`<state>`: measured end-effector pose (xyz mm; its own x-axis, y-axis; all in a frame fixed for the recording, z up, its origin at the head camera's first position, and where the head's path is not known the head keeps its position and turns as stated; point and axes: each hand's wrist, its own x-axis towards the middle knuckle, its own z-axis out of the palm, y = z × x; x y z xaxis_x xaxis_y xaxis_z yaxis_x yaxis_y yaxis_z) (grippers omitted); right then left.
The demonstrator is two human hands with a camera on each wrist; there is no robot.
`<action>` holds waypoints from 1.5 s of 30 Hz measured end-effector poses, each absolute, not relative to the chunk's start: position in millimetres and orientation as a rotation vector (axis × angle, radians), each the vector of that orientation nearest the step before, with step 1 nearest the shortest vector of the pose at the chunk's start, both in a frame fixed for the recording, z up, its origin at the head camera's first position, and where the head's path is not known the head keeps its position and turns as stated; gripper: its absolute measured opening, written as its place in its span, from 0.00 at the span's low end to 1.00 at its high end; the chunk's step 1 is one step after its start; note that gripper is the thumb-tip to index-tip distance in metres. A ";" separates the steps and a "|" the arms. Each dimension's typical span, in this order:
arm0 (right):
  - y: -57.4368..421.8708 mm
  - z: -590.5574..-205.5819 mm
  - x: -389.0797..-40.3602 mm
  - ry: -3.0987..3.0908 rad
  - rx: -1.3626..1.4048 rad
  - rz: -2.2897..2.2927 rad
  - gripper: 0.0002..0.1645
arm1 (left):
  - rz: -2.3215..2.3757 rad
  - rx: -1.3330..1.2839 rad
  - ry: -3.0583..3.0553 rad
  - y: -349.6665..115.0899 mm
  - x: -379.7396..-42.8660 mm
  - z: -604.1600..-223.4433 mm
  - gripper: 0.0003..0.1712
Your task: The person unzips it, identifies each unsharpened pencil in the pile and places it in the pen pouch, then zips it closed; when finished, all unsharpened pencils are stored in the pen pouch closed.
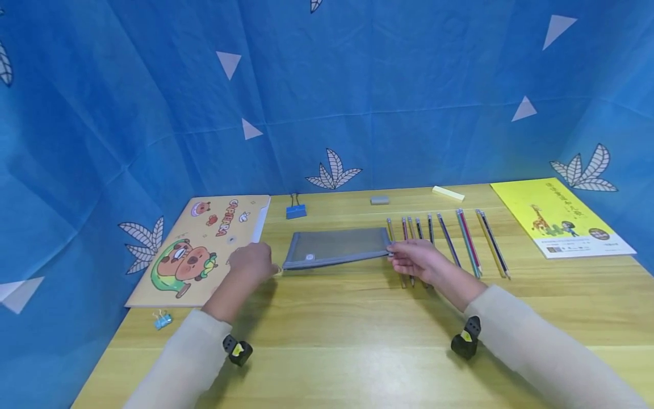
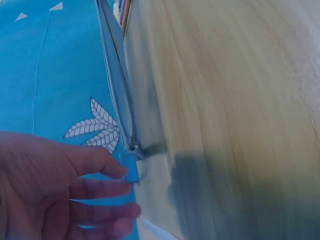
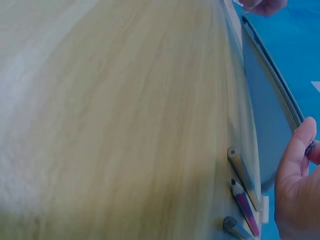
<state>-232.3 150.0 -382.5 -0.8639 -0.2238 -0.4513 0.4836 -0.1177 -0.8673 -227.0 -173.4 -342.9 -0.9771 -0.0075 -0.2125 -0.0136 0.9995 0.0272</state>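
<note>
A grey, see-through zip pouch (image 1: 337, 244) is held up at its near edge between the two hands. My right hand (image 1: 416, 260) pinches its near right corner between thumb and fingers; the right wrist view shows the thumb (image 3: 300, 145) against the zip edge. At the opposite end, my left hand (image 1: 251, 262) holds the small zipper pull (image 1: 278, 271), its fingertips right at the zip's end in the left wrist view. The zip (image 2: 117, 80) runs straight between both hands. Several pencils (image 1: 430, 230) lie beside and beneath the right hand.
On the left lies a capybara folder (image 1: 191, 250), with a light blue binder clip (image 1: 162, 320) near its front corner. A blue binder clip (image 1: 296, 211), grey eraser (image 1: 380, 200) and pale yellow stick (image 1: 448, 193) line the back. A yellow booklet (image 1: 562, 218) is at right.
</note>
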 end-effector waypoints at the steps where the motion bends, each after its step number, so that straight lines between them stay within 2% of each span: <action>1: 150.4 -382.6 -232.6 1.690 0.289 -2.029 0.18 | 0.031 0.004 2.935 -171.2 -226.8 -343.5 0.16; 4: 151.1 -382.1 -233.1 1.669 0.308 -2.036 0.18 | 0.071 0.145 2.993 -163.2 -225.9 -347.8 0.20; 8: 151.2 -381.2 -233.0 1.653 0.308 -2.031 0.18 | 0.152 0.472 3.091 -149.6 -225.8 -353.9 0.24; 12: 150.0 -380.0 -232.1 1.642 0.283 -2.018 0.20 | 0.114 0.737 3.120 -137.4 -226.9 -357.8 0.23; 16: 147.8 -379.8 -230.9 1.647 0.275 -1.998 0.22 | 0.090 0.920 3.088 -129.4 -225.7 -359.9 0.16; 21: 145.0 -382.2 -229.1 1.688 0.210 -1.917 0.19 | 0.145 1.034 3.128 -126.2 -220.3 -359.9 0.03; 25: 145.0 -383.9 -226.6 1.693 0.161 -1.863 0.19 | 0.167 1.003 3.208 -128.1 -216.4 -359.3 0.05; 34: 156.6 -384.6 -221.7 1.823 -0.024 -1.799 0.26 | 0.359 0.807 3.371 -129.0 -210.9 -347.2 0.07; 45: 219.2 -375.7 -211.4 2.254 -0.199 -1.569 0.25 | 0.675 0.395 3.281 -134.1 -207.5 -337.7 0.07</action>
